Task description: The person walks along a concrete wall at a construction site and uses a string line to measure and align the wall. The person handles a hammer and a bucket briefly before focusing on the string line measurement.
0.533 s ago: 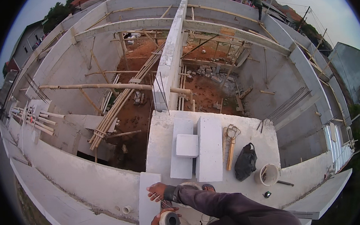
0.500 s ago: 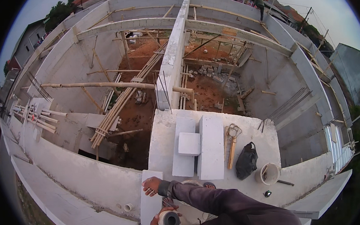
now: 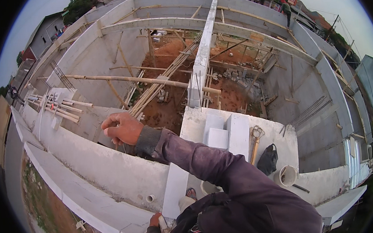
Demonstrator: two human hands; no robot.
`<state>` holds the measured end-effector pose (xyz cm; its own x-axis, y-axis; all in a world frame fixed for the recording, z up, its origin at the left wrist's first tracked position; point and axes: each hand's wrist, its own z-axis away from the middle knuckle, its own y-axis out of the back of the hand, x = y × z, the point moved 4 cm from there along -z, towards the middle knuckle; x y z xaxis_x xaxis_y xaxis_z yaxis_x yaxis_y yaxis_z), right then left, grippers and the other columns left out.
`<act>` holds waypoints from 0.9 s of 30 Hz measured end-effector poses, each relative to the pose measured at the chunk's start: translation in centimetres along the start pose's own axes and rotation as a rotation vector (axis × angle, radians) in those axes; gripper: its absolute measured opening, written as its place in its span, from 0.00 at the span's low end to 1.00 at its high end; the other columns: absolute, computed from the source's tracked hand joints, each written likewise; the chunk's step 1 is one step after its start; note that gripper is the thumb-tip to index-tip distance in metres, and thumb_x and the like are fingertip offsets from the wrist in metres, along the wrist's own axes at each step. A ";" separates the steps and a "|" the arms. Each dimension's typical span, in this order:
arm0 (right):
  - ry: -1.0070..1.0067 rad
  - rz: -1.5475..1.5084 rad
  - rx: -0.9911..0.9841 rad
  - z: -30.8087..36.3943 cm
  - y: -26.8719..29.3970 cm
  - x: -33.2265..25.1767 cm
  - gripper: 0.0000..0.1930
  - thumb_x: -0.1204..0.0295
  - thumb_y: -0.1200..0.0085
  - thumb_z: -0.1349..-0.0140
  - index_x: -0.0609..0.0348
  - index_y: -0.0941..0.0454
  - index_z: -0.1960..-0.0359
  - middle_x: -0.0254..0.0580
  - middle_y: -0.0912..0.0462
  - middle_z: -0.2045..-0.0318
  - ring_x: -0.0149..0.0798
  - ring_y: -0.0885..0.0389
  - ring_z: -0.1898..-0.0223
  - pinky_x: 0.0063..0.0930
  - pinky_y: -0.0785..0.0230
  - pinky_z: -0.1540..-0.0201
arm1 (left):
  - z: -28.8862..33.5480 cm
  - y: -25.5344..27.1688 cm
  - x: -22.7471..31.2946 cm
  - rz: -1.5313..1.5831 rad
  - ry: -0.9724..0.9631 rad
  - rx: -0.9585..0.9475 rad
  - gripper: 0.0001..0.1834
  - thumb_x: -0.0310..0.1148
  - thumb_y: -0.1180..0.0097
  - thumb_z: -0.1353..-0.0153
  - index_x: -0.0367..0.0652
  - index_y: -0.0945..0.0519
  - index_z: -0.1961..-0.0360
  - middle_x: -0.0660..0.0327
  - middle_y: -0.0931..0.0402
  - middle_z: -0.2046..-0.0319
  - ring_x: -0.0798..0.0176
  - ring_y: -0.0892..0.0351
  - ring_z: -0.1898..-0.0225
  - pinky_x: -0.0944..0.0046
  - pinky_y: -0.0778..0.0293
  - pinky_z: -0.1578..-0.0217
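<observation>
My right arm crosses the view from the lower right, and my right hand [image 3: 122, 128] is raised over the inner edge of the wall. Its fingers are curled in a pinch, with what looks like a thin string below them. My left hand [image 3: 155, 220] is low at the bottom edge, closed around a pale roll [image 3: 162, 222] that is largely hidden; half a second ago its round end and dark hollow centre showed. Between the hands a long white lightweight block [image 3: 176, 189] lies on the wall top. My sandalled foot [image 3: 191, 194] is beside it.
On the concrete slab [image 3: 288, 146] are white blocks [image 3: 238, 132], a wooden-handled wire tool [image 3: 255, 144], a black plastic bag [image 3: 267, 159] and a pail [image 3: 286, 175]. Deep open rooms drop away beyond the walls, crossed by bamboo poles [image 3: 146, 81]. A person [image 3: 286, 13] is at the far right wall.
My right hand has moved up and leftward, away from the left hand. The left hand with the roll has shifted slightly left and up. The view has turned, so the scene sits further right.
</observation>
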<state>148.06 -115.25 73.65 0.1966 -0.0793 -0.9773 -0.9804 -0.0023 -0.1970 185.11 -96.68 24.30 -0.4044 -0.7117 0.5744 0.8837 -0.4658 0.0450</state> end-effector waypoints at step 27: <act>0.528 0.537 0.661 17.8 21.5 -26.2 0.16 0.68 0.54 0.29 0.62 0.26 0.45 0.23 0.39 0.81 0.18 0.46 0.85 0.14 0.51 0.84 | -8.5 1.4 3.4 0.038 -0.107 -0.119 0.23 0.47 0.42 0.42 0.41 0.25 0.53 0.54 0.21 0.64 0.53 0.19 0.66 0.52 0.22 0.64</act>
<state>122.04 -95.47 93.62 -0.4581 -0.3403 -0.8212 -0.7019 0.7053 0.0993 182.92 -104.22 19.37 -0.3380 -0.6728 0.6581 0.8612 -0.5032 -0.0720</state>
